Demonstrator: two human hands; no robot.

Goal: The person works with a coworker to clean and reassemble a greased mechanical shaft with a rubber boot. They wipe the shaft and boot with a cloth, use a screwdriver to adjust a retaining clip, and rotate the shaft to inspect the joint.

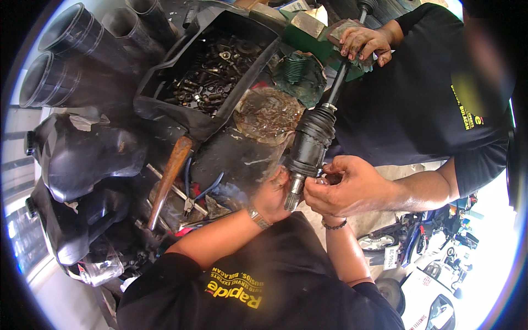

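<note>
A long axle shaft [339, 80] with a black ribbed boot [318, 125] runs diagonally toward me, ending in a splined steel stub [294, 192]. My left hand [269, 195], wearing a wrist watch, cups this lower end with curled fingers. My right hand [331, 215], below a beaded bracelet, is mostly hidden behind a co-worker's hand [352, 187], so its fingers cannot be seen. That co-worker's hand pinches at the lower band of the joint. The co-worker's other, grimy hand [368, 41] grips the upper shaft with a dirty cloth [363, 64].
A black bin [147, 93] holds several metal parts, beside black funnels [77, 33], black containers [82, 154] and a greasy round sheet [261, 113]. A wooden-handled hammer [173, 170] and pliers [195, 198] lie left of my hands. A motorcycle [415, 236] stands behind at right.
</note>
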